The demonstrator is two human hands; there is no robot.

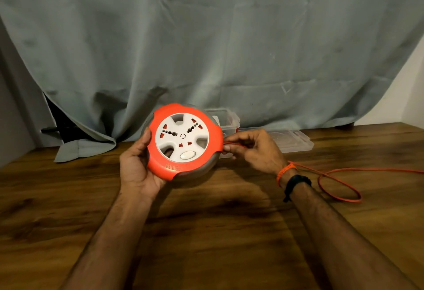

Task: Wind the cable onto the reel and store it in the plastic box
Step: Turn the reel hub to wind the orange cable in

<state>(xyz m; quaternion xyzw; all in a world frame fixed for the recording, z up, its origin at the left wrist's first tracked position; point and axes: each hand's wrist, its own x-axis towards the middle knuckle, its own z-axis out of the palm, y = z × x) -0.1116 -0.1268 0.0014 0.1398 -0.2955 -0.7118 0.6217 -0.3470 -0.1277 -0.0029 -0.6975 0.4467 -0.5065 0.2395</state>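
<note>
The left hand [137,166] grips the reel [184,141]; the right hand [251,149] pinches the cable [339,183] at its rim. The loop lying on the table [206,232] could knot and jam the winding.

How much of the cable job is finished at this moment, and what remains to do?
Done: the plastic box stands open, its lid beside it. In hand: the left hand holds the reel while the right hand pinches the cable at its rim. Left: a loop of cable lies on the table, running out of view; winding and storing remain.
</note>
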